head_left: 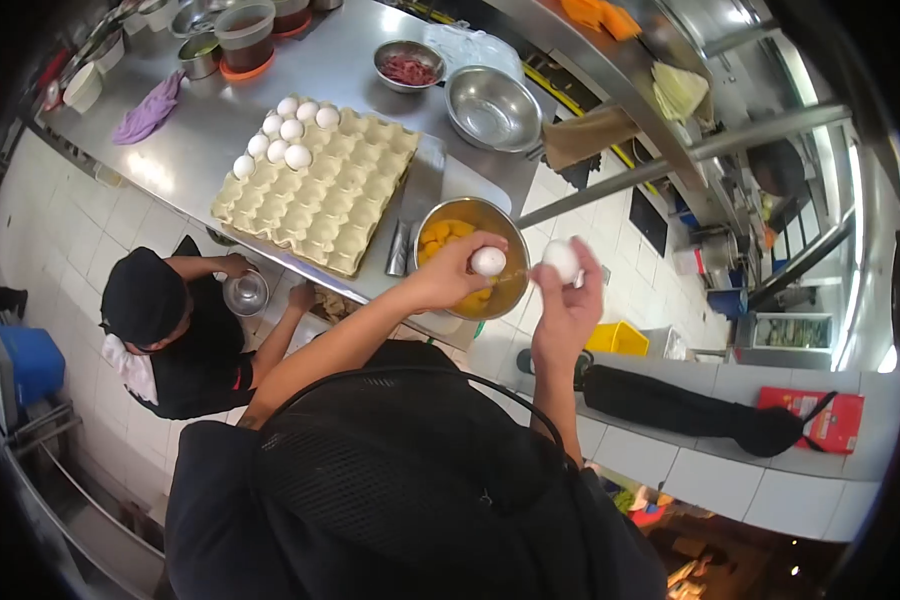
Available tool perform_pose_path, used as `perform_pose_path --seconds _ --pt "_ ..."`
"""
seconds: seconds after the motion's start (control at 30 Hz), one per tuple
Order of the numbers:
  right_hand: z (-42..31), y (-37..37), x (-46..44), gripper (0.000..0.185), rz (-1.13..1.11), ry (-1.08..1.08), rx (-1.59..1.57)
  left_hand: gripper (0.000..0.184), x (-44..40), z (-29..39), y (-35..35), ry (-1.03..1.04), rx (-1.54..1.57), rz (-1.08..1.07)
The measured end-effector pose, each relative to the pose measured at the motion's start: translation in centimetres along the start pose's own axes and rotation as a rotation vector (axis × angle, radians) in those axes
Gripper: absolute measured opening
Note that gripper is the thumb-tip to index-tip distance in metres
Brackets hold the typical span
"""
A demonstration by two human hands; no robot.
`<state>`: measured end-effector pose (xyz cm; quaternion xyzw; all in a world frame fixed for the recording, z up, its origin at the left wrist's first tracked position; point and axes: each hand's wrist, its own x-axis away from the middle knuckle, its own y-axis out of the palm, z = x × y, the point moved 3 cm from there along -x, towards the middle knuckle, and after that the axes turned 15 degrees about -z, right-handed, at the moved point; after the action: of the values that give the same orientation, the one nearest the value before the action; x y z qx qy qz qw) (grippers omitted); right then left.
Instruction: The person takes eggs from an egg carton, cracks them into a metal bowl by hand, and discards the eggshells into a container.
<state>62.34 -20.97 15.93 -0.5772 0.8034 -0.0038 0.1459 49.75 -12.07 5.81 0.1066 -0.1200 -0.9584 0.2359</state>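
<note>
I am seeing a round stainless-steel mixing bowl (519, 292) sitting near the edge of a shiny metal worktable (345, 65), and orange-yellow egg yolks (438, 238) are lying inside it. Over the mixing bowl, my person's left hand (454, 277) is gripping a white rounded egg (487, 262) between thumb and fingers. Just right of the mixing bowl, the right hand (567, 312) is closing its fingers around a second white egg (561, 261); I cannot tell whether either shell is whole. Left of the mixing bowl, a beige moulded-pulp egg tray (355, 195) is holding loose white eggs (291, 130) in its far left corner. Beyond the mixing bowl, a wide, shallow steel basin (492, 110) is standing beside a small steel dish (408, 82) containing reddish strips (410, 70). Farther left of the mixing bowl, a black-capped co-worker (145, 300) is holding a small metal bowl (247, 292).
</note>
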Motion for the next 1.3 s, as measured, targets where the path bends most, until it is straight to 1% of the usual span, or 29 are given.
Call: perform_pose_path --seconds 0.03,0.1,0.13,0.2,0.27,0.3,0.33,0.4,0.43,0.47,0.53,0.57,0.6,0.67,0.7,0.73,0.8,0.83,0.9,0.93,0.97,1.0,1.03,1.07,1.13,1.2,1.27,1.3 --pt "-0.5 0.4 0.1 0.043 0.012 0.004 -0.009 0.057 0.2 -0.1 -0.1 -0.001 -0.031 0.009" --pt "-1.7 0.4 -0.4 0.043 0.116 -0.274 -0.117 0.056 0.1 0.5 -0.1 0.010 -0.087 0.035" --pt "-0.5 0.3 -0.7 0.043 0.106 -0.286 -0.127 0.054 -0.1 0.5 0.2 -0.016 -0.141 0.059" --pt "4.0 0.4 -1.1 0.045 -0.141 -0.245 0.419 0.052 -0.6 0.6 0.6 -0.028 -0.195 0.107" --pt "6.6 0.2 -1.7 0.048 -0.392 -0.053 0.338 0.049 -1.2 0.5 0.7 -0.163 -0.383 0.195" --pt "7.1 -0.3 -2.3 0.045 -0.317 -0.192 0.306 0.048 -1.7 -0.5 0.7 -0.045 -0.284 0.239" --pt "7.5 -1.5 -3.1 0.045 -0.339 -0.200 0.292 0.048 -2.1 -1.1 1.0 -0.046 -0.290 0.266" --pt "7.4 -3.3 -4.4 0.042 -0.372 0.115 -0.110 0.047 -2.6 -0.2 1.5 -0.047 -0.169 0.319" --pt "7.4 -3.7 -5.4 0.034 -0.330 0.128 -0.208 0.046 -3.0 -0.3 1.6 -0.023 -0.172 0.333" --pt "8.1 -4.4 -6.3 0.034 -0.322 0.121 -0.236 0.046 -3.4 -0.1 1.5 -0.038 -0.199 0.330" --pt "11.1 -5.1 -7.0 0.034 -0.479 0.477 -0.452 0.047 -3.7 -0.3 1.4 -0.140 -0.134 0.408" --pt "11.6 -4.9 -7.1 0.036 -0.561 0.501 -0.436 0.046 -4.0 0.7 2.0 -0.113 -0.159 0.389" --pt "11.8 -4.9 -7.2 0.036 -0.579 0.503 -0.447 0.046 -4.2 0.7 2.2 -0.118 -0.166 0.408" --pt "11.8 -4.1 -7.4 0.036 -0.728 0.520 -0.390 0.043 -4.4 1.0 2.5 -0.085 -0.327 0.371" --pt "11.7 -3.9 -7.5 0.036 -0.754 0.516 -0.395 0.039 -4.4 0.9 2.5 -0.119 -0.294 0.392" --pt "11.5 -3.7 -7.7 0.033 -0.762 0.459 -0.378 0.039 -4.4 1.0 2.6 -0.117 -0.304 0.413" --pt "10.9 -3.3 -8.0 0.029 -0.763 0.342 -0.354 0.036 -3.5 0.9 2.2 -0.210 -0.306 0.601" --pt "11.8 -2.8 -7.9 0.033 -0.813 0.301 -0.410 0.036 -3.0 0.4 1.9 -0.212 -0.317 0.610" --pt "12.7 -2.2 -7.6 0.035 -0.851 0.309 -0.438 0.034 -2.2 -0.5 1.7 -0.188 -0.390 0.655" --pt "13.2 -2.0 -7.4 0.037 -0.886 0.318 -0.454 0.034 -1.9 -0.9 1.2 -0.191 -0.389 0.650" --pt "13.5 -1.9 -7.3 0.037 -0.881 0.322 -0.452 0.034 -1.6 -0.8 1.0 -0.137 -0.346 0.643" --pt "13.6 -1.6 -7.2 0.039 -0.879 0.314 -0.518 0.034 -1.4 -0.6 0.9 -0.081 -0.303 0.637" --pt "13.6 -1.4 -7.2 0.041 -0.880 0.304 -0.580 0.034 -1.2 -0.6 0.8 -0.076 -0.300 0.637" --pt "13.1 -1.2 -7.2 0.041 -0.882 0.301 -0.573 0.035 -1.0 0.1 1.1 -0.086 -0.262 0.626" --pt "12.0 -0.8 -7.5 0.043 -0.852 0.301 -0.371 0.037 -0.9 1.5 0.9 -0.084 -0.229 0.611" --pt "11.9 -0.3 -7.8 0.041 -0.853 0.267 -0.360 0.038 -1.0 2.1 0.6 -0.204 -0.354 0.517" --pt "11.9 -0.3 -8.1 0.038 -0.841 0.243 -0.348 0.038 -1.0 2.0 -0.3 -0.179 -0.359 0.491" --pt "11.9 -0.4 -8.4 0.035 -0.858 0.207 -0.280 0.039 -1.1 1.9 -0.6 -0.160 -0.362 0.473"
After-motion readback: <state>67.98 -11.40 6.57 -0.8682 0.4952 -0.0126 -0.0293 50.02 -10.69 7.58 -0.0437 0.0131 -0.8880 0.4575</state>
